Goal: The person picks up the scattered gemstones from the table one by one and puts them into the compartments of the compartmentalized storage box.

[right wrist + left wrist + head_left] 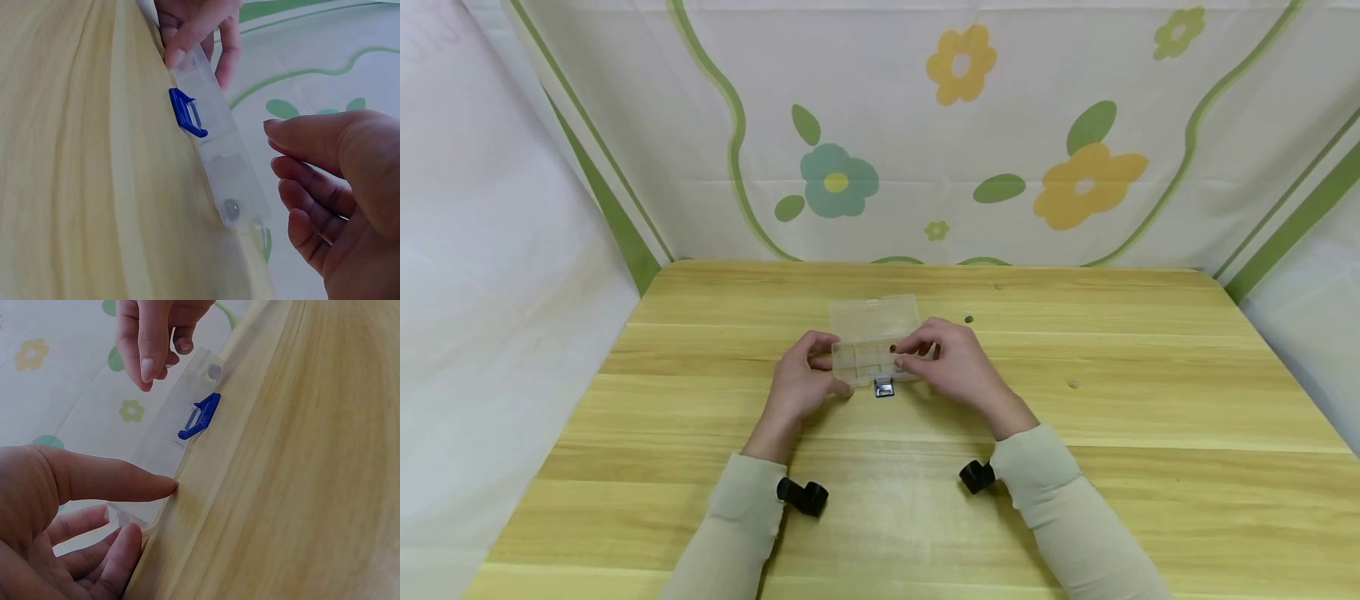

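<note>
A clear plastic compartment box [856, 357] lies on the table with its lid [874, 317] raised at the back. At its front is a blue latch [203, 417]. My left hand [802, 377] grips the box's left end, thumb at the front edge and fingers round the side and back. Over the right end hovers my right hand [953, 360], fingers loosely curled and thumb near the index finger. A tiny dark bead [892, 348] shows beside its index fingertip; whether they touch is unclear. A grey bead [232, 208] sits in the box's right end.
A dark green bead [968, 319] lies on the wooden table [880, 517] behind the right hand. Two pale beads lie farther off, a rear bead [998, 287] and a right-hand bead [1072, 384]. A flowered cloth [910, 125] hangs behind the table.
</note>
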`<action>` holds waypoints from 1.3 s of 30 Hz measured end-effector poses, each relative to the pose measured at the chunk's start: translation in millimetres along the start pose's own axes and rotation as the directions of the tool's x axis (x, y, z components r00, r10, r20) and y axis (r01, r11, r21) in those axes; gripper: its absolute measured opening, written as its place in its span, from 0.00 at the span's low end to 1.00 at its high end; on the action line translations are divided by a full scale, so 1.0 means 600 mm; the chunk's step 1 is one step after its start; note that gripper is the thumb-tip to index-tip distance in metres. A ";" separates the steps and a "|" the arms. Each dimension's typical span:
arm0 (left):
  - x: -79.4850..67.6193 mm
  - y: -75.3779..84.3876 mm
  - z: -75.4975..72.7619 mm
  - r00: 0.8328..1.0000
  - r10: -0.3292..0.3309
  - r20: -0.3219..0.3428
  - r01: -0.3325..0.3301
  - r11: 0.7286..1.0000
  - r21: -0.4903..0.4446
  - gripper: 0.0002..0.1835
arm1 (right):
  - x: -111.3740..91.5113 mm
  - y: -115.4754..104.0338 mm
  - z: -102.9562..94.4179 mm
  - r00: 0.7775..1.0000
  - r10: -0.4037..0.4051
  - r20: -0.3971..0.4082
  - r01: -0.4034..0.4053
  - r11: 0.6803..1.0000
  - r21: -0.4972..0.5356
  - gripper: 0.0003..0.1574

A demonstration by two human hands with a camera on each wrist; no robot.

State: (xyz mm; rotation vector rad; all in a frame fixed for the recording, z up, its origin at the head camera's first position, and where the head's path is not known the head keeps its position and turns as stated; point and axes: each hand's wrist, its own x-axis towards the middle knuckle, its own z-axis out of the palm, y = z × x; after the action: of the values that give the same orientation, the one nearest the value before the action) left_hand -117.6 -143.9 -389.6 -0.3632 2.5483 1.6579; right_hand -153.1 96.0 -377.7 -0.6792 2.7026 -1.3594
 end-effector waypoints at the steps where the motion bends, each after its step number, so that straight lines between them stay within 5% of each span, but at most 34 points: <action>1: 0.000 0.000 0.000 1.000 -0.001 0.002 0.001 1.000 0.000 0.40 | -0.002 0.001 -0.002 1.000 0.003 -0.002 -0.003 1.000 -0.001 0.08; 13: -0.001 -0.005 -0.001 1.000 -0.006 0.003 0.006 1.000 0.001 0.41 | -0.021 0.018 -0.023 0.999 0.032 -0.013 -0.032 0.999 -0.037 0.06; 39: 0.001 -0.004 0.002 1.000 -0.004 0.007 0.004 1.000 0.007 0.41 | -0.099 0.107 -0.132 0.980 0.161 -0.120 -0.177 0.976 -0.129 0.07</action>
State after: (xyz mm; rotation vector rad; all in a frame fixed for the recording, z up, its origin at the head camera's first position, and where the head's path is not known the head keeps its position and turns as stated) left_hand -117.7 -143.9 -392.5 -0.3611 2.5463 1.6459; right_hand -141.0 212.9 -387.9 -0.3805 2.8840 -1.2123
